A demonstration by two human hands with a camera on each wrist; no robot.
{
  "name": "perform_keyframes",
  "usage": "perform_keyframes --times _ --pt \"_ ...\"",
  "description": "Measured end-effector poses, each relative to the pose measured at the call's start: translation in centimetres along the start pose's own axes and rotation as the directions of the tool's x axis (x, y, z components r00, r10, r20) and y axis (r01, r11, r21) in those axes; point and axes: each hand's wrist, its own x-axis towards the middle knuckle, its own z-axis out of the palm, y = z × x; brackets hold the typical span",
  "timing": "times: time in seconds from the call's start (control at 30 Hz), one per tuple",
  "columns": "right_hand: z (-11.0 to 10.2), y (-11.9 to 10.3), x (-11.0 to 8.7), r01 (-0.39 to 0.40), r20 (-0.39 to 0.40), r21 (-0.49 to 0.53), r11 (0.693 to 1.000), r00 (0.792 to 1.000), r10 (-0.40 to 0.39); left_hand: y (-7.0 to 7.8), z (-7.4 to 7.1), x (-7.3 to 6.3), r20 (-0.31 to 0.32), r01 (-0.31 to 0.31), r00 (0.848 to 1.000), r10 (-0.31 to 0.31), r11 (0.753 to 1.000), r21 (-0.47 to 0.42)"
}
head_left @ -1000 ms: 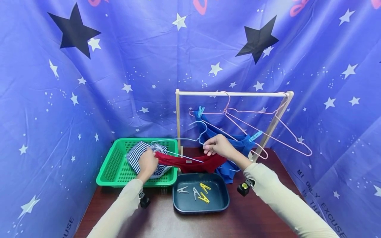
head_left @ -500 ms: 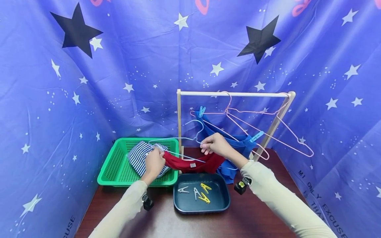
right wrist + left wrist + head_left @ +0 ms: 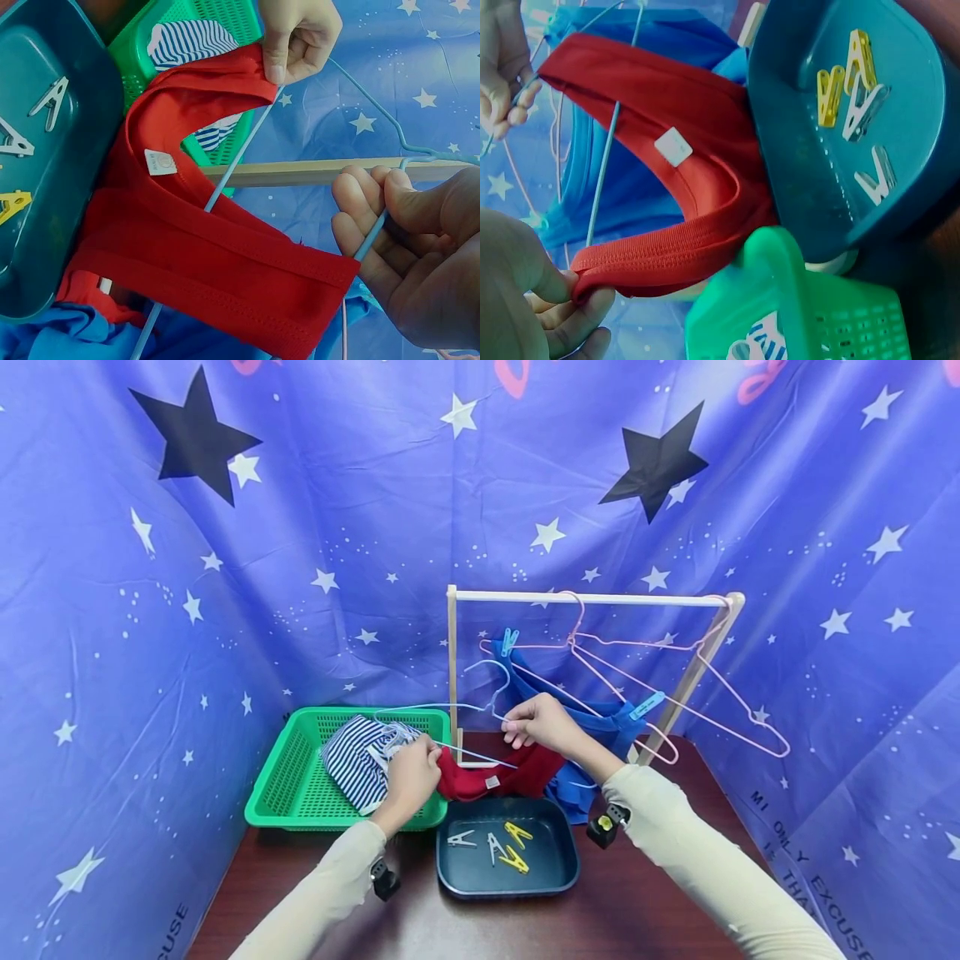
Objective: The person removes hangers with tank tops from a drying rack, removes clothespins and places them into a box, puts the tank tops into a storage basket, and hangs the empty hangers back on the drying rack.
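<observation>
My left hand [image 3: 411, 774] pinches one strap end of a red tank top [image 3: 217, 262] between thumb and fingers. A small white label [image 3: 673, 147] shows inside its neckline. In the right wrist view, my right hand [image 3: 420, 240] grips a light blue wire hanger [image 3: 371, 241] just below its hook. The tank top's other strap is over the hanger's arm, close by the right fingertips. The hanger's lower bar passes behind the red cloth. In the head view, the hanger's far arm reaches left over the green basket [image 3: 281, 777].
Striped cloth [image 3: 356, 764] lies in the basket. A dark tray [image 3: 551, 881] holds grey and yellow clothespins [image 3: 515, 860]. Behind, a rack [image 3: 637, 600] carries pink hangers [image 3: 738, 697]; a blue garment [image 3: 525, 681] is clipped to one by blue clothespins [image 3: 509, 642].
My left hand has moved right with the red strap, away from the striped cloth, and the neckline has slackened. My right hand and the hanger have shifted slightly left.
</observation>
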Motion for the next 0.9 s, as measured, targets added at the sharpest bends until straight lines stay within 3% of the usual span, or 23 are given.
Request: perform_keyframes --times 0.33,0.53,0.9 --pt "0.2 -0.4 0.0 0.009 -0.003 -0.001 1.000 1.000 -0.009 1.2 1.7 -1.0 0.035 -0.076 0.996 0.078 0.997 -0.032" --pt "0.3 -0.9 0.2 0.015 -0.012 0.004 1.000 1.000 -0.015 1.6 2.9 -1.3 0.079 -0.085 0.993 0.088 0.996 -0.032" --pt "0.4 -0.9 0.5 0.021 -0.020 0.079 0.997 1.000 -0.020 2.7 4.5 -1.5 0.153 -0.103 0.981 0.121 0.987 -0.121"
